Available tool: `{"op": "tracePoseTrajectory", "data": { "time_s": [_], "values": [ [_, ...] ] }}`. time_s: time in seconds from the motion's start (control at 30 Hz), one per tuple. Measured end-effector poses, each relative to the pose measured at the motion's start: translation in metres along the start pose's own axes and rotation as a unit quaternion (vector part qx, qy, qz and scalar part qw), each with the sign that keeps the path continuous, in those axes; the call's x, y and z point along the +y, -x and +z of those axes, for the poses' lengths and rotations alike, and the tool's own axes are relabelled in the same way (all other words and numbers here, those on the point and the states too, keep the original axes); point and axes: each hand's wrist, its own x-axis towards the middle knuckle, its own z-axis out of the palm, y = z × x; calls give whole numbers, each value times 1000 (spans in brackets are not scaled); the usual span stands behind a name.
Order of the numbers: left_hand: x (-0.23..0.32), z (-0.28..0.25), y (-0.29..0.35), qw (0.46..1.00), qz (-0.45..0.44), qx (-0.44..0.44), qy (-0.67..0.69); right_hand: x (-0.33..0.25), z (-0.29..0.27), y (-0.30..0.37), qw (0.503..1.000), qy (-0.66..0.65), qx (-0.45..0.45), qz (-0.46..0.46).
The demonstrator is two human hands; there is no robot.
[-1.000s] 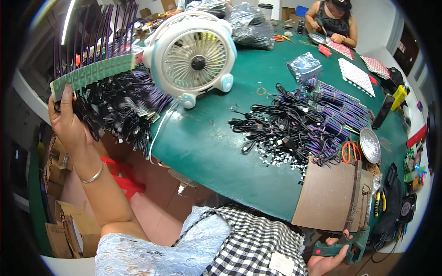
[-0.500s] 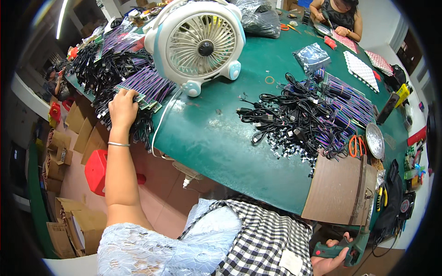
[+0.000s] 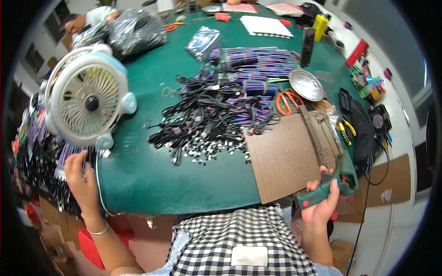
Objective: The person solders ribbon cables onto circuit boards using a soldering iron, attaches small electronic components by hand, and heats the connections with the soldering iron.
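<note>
My left hand point(image 3: 80, 181) has its fingers apart and nothing visible in them. It is at the right edge of a big heap of black cables and purple wires point(image 3: 43, 170), just below the white and blue fan point(image 3: 92, 102). In my right hand point(image 3: 320, 208) is a green pistol-shaped hand tool point(image 3: 317, 195) with a red dot at the end of its handle. The tool's front is beside a brown board point(image 3: 281, 156) at the table's near edge. A second pile of black cables point(image 3: 198, 115), with bundled striped wires point(image 3: 262, 64), lies mid-table.
Orange-handled scissors point(image 3: 288, 103) and a foil-lined dish point(image 3: 307, 85) lie beyond the board. Yellow-handled pliers point(image 3: 345, 132) rest to the right. A black cord point(image 3: 363, 221) hangs past the table's right side. Farther back are plastic bags point(image 3: 138, 32) and another person point(image 3: 92, 20).
My view has swung to the right. My left hand has come off the wires and its fingers have opened. My right hand has raised the green tool to the board's near corner.
</note>
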Motion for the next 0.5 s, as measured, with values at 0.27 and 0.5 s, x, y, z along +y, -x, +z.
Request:
{"op": "tracePoseTrajectory", "data": {
  "time_s": [0.27, 0.5],
  "values": [
    [212, 122, -108, 902, 214, -120, 356, -3, -15, -16, 999, -11, 35, -37],
    [306, 275, -242, 902, 268, -197, 275, -7, -34, -26, 998, -7, 41, -44]
  ]
}}
